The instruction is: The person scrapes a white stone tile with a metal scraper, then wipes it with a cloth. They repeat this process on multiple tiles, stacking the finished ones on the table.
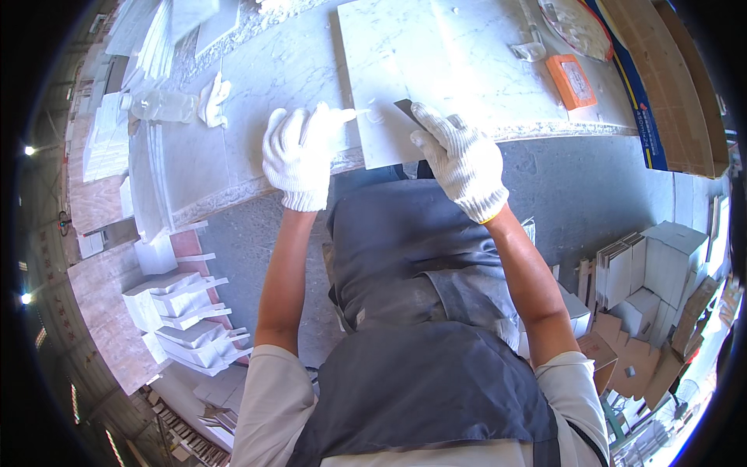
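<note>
Both my hands wear white knitted gloves and work at the near edge of a marble-patterned table [272,62]. A pale flat panel [420,47] lies on it, its front edge close to my body. My left hand [299,152] is closed around a small white bottle with a pointed nozzle [348,115], mostly hidden by glare and the glove. Its tip points right, over the panel's left edge. My right hand [465,159] grips a dark flat scraper [408,114], held over the panel. Between the two, a small wet-looking smear [375,114] marks the panel's surface.
Left on the table are a clear plastic bottle [159,106], a loose white glove [214,101] and thin white strips [154,39]. An orange box [572,82] lies at right, before an open cardboard carton [661,78]. White boxes [673,249] stand at lower right.
</note>
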